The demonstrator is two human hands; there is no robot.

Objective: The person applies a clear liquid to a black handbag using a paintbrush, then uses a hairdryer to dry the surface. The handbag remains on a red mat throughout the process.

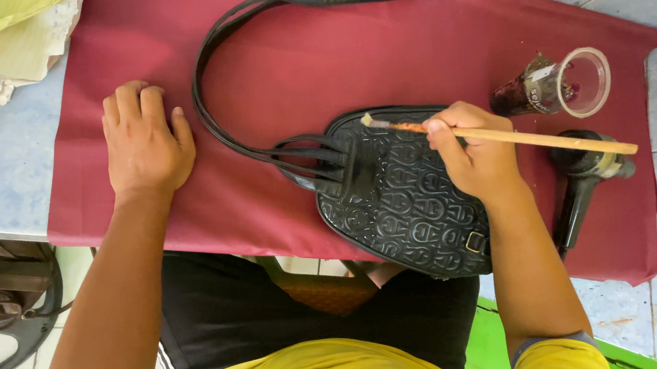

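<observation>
**Brush at the black bag**

The right hand (pixel 472 153) gripped a wooden brush (pixel 508 135), bristles touching the embossed black bag (pixel 398 201) on the red cloth (pixel 427 36). Left of the bag, the left hand (pixel 143 141) lay flat, empty.

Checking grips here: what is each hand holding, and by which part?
The right hand grips a wooden-handled brush along its shaft, near the bristle end. The left hand holds nothing, resting on the red cloth.

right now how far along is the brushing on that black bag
Set up: the black bag lies on the red cloth, with a tipped plastic cup beside it. In hand: the right hand holds a wooden brush, tip on the bag's top edge near the straps; the left hand rests flat on the cloth. How much surface remains cannot be told.
</observation>
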